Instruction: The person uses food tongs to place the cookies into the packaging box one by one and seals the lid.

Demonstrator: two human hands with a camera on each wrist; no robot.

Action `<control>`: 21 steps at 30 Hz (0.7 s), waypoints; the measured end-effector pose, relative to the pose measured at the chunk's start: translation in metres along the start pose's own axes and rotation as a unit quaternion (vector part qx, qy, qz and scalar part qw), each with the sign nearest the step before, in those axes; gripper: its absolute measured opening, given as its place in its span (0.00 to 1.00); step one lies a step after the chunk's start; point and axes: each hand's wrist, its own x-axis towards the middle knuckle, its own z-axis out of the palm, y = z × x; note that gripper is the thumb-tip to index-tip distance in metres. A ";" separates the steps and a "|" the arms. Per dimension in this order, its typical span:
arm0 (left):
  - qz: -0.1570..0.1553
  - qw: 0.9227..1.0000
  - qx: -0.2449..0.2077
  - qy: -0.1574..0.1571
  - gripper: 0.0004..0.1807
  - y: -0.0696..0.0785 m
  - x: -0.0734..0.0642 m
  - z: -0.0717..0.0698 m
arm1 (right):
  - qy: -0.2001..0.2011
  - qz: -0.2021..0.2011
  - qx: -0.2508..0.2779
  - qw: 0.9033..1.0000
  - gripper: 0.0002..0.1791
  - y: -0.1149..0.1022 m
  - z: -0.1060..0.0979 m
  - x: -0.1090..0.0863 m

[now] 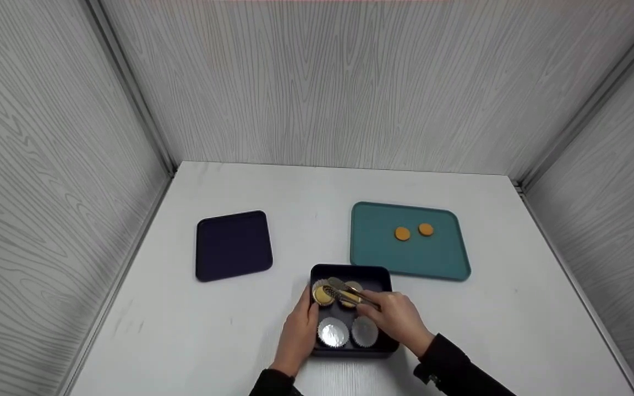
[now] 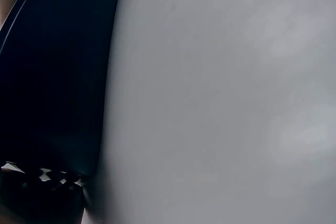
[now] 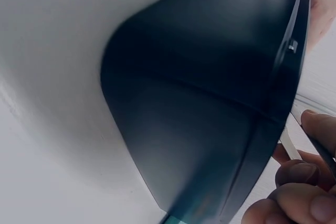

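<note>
Slim metal tongs [image 1: 342,286] are pinched in the right hand [image 1: 399,318], and the dark rectangular box [image 1: 350,353] is gripped alongside by the left hand [image 1: 297,333]!

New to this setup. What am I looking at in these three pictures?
No machine here: just a person's left hand and right hand. The wide picture comes from a head camera looking down; the other two, from wrist cameras, mostly show the outside of a dark pan and the white table. On the table are that pan, holding foil cups, a dark tray, and a teal tray with two orange discs. The left hand holds the pan's side; the right grips tongs.
</note>
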 end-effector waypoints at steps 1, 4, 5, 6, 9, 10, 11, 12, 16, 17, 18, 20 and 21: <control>0.000 1.000 -0.001 -0.001 0.29 0.000 0.000 0.000 | 0.000 0.001 0.002 1.000 0.22 0.000 -0.001 0.000; -0.001 1.000 -0.005 -0.004 0.30 0.000 0.000 -0.001 | 0.005 0.000 0.009 1.000 0.21 0.001 -0.003 0.000; -0.001 1.000 -0.005 -0.005 0.30 0.000 0.000 0.000 | 0.006 0.002 0.011 1.000 0.20 0.001 -0.004 0.001; -0.002 1.000 -0.006 -0.006 0.30 0.000 0.000 0.000 | 0.008 0.003 0.012 1.000 0.19 0.002 -0.006 0.001; -0.007 1.000 -0.008 -0.008 0.30 0.000 0.000 0.000 | 0.026 0.002 0.010 1.000 0.17 0.004 -0.011 0.001; -0.007 1.000 -0.008 -0.008 0.30 0.000 0.000 0.000 | 0.031 0.005 0.010 0.999 0.17 0.005 -0.013 0.001; -0.007 1.000 -0.009 -0.008 0.30 0.000 0.000 0.000 | 0.037 0.007 0.011 0.999 0.17 0.007 -0.015 0.000; -0.004 1.000 -0.008 -0.007 0.30 0.000 0.000 0.000 | 0.042 0.009 0.011 0.999 0.17 0.008 -0.018 0.000; 0.002 1.000 -0.004 -0.004 0.30 0.000 0.000 0.001 | 0.054 0.036 0.021 0.998 0.18 0.016 -0.030 -0.001; 0.004 1.000 -0.004 -0.003 0.29 0.000 0.000 0.001 | 0.058 0.044 0.023 0.997 0.18 0.018 -0.033 -0.001; 0.004 1.000 -0.003 -0.002 0.29 0.000 0.000 0.001 | 0.062 0.052 0.025 0.996 0.19 0.021 -0.036 -0.002; 0.004 1.000 -0.002 -0.003 0.29 0.000 0.000 0.001 | 0.072 0.064 0.029 0.995 0.20 0.025 -0.042 -0.002; 0.001 1.000 -0.003 -0.003 0.30 0.000 0.000 0.001 | 0.079 0.067 0.031 0.994 0.21 0.028 -0.045 -0.003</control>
